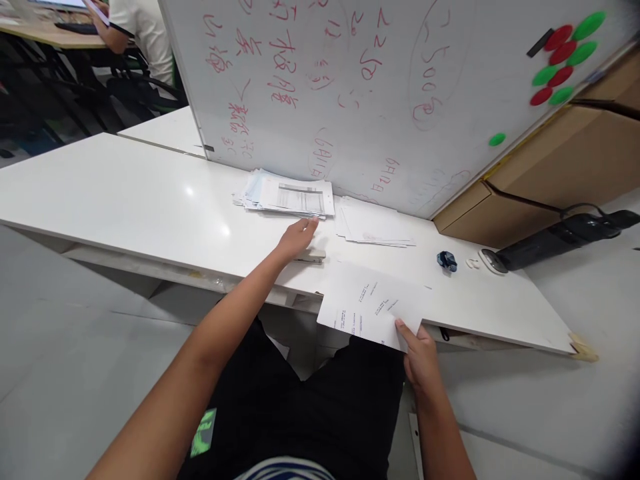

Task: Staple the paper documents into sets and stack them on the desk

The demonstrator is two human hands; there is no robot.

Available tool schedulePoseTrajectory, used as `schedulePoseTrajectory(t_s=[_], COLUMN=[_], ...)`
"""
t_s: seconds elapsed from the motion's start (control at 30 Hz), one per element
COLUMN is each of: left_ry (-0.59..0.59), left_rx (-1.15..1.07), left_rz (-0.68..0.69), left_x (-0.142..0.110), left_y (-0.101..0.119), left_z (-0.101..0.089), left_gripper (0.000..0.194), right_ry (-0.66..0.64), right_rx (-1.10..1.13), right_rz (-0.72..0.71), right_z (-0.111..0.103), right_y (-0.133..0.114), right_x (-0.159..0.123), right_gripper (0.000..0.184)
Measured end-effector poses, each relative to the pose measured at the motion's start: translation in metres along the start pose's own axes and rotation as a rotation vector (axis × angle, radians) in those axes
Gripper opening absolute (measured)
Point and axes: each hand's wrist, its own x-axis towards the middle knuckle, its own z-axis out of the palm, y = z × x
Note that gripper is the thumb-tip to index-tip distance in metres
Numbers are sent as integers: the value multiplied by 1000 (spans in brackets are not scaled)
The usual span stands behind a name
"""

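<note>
My left hand (299, 237) reaches over the table to the near right corner of a stack of printed papers (300, 198). Its fingertips are closed at the edge of the top sheet. Under this hand lies a pale stapler (314, 256), partly hidden by the wrist. In my right hand (421, 357) is a white sheet of paper (370, 300) with small printed text, pinched at its near right corner, thumb on top. The sheet extends over the table's front edge. Whether more sheets lie beneath it I cannot tell.
A second pile of papers (375, 223) lies right of the stack. Farther right are a dark blue crumpled item (447, 261), white earbuds (472, 264) and a black bottle (560, 237) on its side. A whiteboard (380, 140) and cardboard boxes (560, 160) stand behind. Another person (150, 40) sits back left.
</note>
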Motion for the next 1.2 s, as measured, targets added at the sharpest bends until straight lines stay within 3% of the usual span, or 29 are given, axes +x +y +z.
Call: schedulePoseTrajectory(t_s=[0.13, 0.23, 0.3, 0.4, 0.5, 0.73, 0.93, 1.07, 1.2], left_ry=[217, 269, 232, 127, 53, -103, -207, -197, -129], left_rx=[-222, -194, -3, 450, 740, 851, 851, 834, 795], left_rz=[-63, 8, 60, 81, 99, 289, 423, 538, 551], left_x=[-3, -20, -38, -63, -73, -45, -17, -2, 1], left_y=[2, 0, -5, -14, -20, -16, -4, -4, -8], left_z=[-3, -10, -16, -21, -22, -20, 14, 40, 49], left_gripper=[67, 67, 59, 49, 37, 32, 34, 38, 39], right_ry=[18, 25, 32, 37, 29, 31, 74, 103, 61], right_rx=[28, 52, 62, 65, 56, 74, 92, 102, 83], right_rz=[10, 28, 34, 39, 41, 43, 6, -46, -144], right_z=[3, 2, -1, -5, -7, -5, -5, -2, 14], right_y=[-1, -3, -2, 0, 2, 0, -2, -13, -37], right_x=[-5, -7, -8, -7, -7, -10, -11, -10, 3], right_gripper=[50, 51, 51, 53, 55, 52, 51, 53, 50])
